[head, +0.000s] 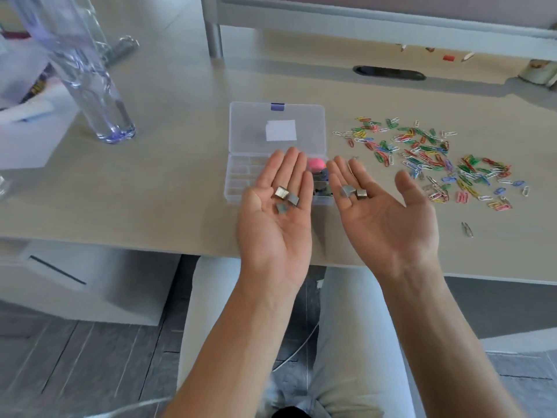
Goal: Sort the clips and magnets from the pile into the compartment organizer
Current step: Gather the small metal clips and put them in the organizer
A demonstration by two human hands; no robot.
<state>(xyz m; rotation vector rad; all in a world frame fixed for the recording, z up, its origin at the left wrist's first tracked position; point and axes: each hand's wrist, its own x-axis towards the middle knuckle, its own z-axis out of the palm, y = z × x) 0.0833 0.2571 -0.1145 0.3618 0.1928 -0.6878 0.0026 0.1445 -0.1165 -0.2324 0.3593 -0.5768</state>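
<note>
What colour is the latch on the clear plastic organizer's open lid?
Purple-blue latch, seen in the head view.

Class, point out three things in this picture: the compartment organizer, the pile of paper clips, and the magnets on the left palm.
compartment organizer (241,176): head view, on its bare left compartments.
pile of paper clips (428,155): head view, middle of the scatter.
magnets on the left palm (281,192): head view, on the shiniest square piece.
</note>
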